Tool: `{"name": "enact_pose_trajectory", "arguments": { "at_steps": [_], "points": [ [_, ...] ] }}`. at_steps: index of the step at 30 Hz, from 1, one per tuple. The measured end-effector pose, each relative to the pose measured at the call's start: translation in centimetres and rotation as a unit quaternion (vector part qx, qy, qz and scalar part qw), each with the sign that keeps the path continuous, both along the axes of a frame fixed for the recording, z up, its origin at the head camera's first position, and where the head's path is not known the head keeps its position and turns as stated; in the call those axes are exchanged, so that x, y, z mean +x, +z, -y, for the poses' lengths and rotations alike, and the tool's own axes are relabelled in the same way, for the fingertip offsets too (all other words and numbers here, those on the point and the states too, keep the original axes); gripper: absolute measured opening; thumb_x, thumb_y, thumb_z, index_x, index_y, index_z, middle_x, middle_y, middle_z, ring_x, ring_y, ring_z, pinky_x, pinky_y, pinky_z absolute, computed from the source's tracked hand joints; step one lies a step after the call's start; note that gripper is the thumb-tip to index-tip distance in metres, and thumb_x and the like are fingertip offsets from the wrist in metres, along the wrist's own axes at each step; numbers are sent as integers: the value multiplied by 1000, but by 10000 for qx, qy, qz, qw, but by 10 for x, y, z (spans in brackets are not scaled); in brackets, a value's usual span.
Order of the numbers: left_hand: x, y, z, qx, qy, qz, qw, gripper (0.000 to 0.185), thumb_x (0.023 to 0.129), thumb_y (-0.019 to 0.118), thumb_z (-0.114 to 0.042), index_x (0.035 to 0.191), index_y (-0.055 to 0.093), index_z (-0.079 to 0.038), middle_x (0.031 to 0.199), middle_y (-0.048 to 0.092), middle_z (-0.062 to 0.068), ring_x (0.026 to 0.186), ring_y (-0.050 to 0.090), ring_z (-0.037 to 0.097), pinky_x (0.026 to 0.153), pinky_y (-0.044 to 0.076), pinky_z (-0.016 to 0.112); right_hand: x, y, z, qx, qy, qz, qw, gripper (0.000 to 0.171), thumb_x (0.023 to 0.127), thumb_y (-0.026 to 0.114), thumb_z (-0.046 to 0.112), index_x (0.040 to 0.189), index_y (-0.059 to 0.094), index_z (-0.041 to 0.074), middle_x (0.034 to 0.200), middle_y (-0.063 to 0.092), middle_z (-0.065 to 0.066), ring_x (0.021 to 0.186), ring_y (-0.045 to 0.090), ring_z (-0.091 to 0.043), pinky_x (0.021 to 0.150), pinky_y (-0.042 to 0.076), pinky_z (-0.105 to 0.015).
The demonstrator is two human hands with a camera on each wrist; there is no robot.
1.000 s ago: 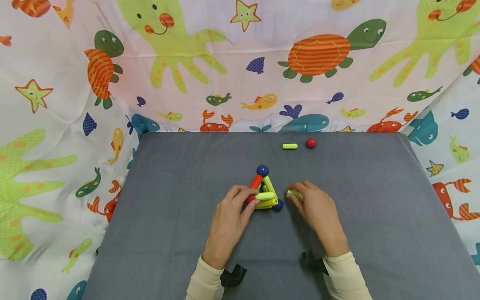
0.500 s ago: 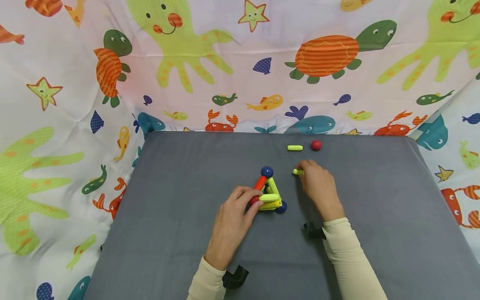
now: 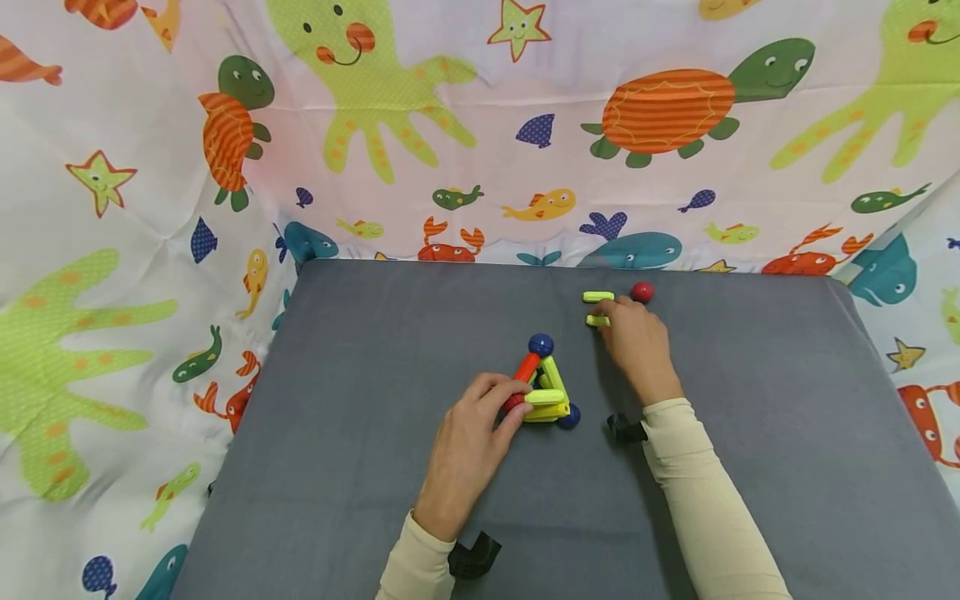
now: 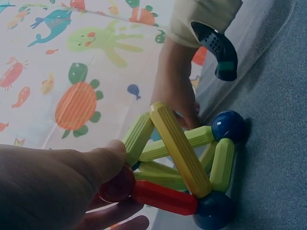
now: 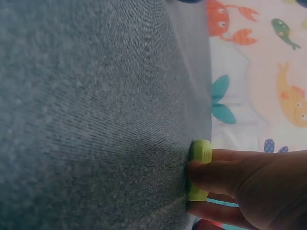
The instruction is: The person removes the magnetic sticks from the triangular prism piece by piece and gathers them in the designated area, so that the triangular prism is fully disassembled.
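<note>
**On the grey counter: a rod carried off from the toy frame**

From the head view, the left hand grips the rod-and-ball frame at its red ball; the right hand pinches a green rod just beside a loose green rod and red ball on the counter.

At the left wrist, fingers curl round the frame's red corner.

At the right wrist, fingers pinch the rod against the cloth; setting it down looks next. No containers here.

play corner, sea-creature curtain, grey table, toy rods
</note>
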State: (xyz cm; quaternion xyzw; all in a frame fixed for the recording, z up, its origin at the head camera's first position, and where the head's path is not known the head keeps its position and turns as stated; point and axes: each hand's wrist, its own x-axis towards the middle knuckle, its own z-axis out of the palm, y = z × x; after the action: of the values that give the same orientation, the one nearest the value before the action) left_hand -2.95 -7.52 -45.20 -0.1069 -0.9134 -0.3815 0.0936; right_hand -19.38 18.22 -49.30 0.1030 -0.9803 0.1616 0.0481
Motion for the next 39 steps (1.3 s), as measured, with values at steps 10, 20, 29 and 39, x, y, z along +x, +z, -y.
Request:
{"name": "enact_pose_trajectory", "arguments": {
  "at_steps": [10,20,29,39],
  "points": [
    [-2,1,1,-18,-18,59,10000,24,96,81,-26,120,76,-24,120,64,-5,94,71,18,78,61,35,-11,-5,2,-45,-54,-159,9998,24,94,79,6,117,78,11,104,68,-20,91,69,-45,74,57,-62],
    [-2,2,1,-89,-28,-45,9999,27,94,83,-23,120,76,-24,119,64,-6,92,70,14,79,61,34,1,20,10,-95,-165,-509,9985,31,93,80,8,123,74,6,119,70,-23,95,67,-51,83,55,-65],
    [-1,0,1,-54,-158,-153,9997,29,97,80,-22,125,75,-22,120,64,-3,91,71,19,75,61,33,45,81,24,-878,138,-206,9958,34,100,76,15,133,71,10,128,69,-16,106,68,-40,88,56,-60],
    [1,0,2,-51,-313,-221,9993,27,100,76,-20,127,74,-20,121,63,-2,92,70,18,75,60,33,99,101,39,-1321,967,171,9864,28,102,74,21,128,73,9,129,69,-10,118,67,-33,99,55,-56]
  ]
}}
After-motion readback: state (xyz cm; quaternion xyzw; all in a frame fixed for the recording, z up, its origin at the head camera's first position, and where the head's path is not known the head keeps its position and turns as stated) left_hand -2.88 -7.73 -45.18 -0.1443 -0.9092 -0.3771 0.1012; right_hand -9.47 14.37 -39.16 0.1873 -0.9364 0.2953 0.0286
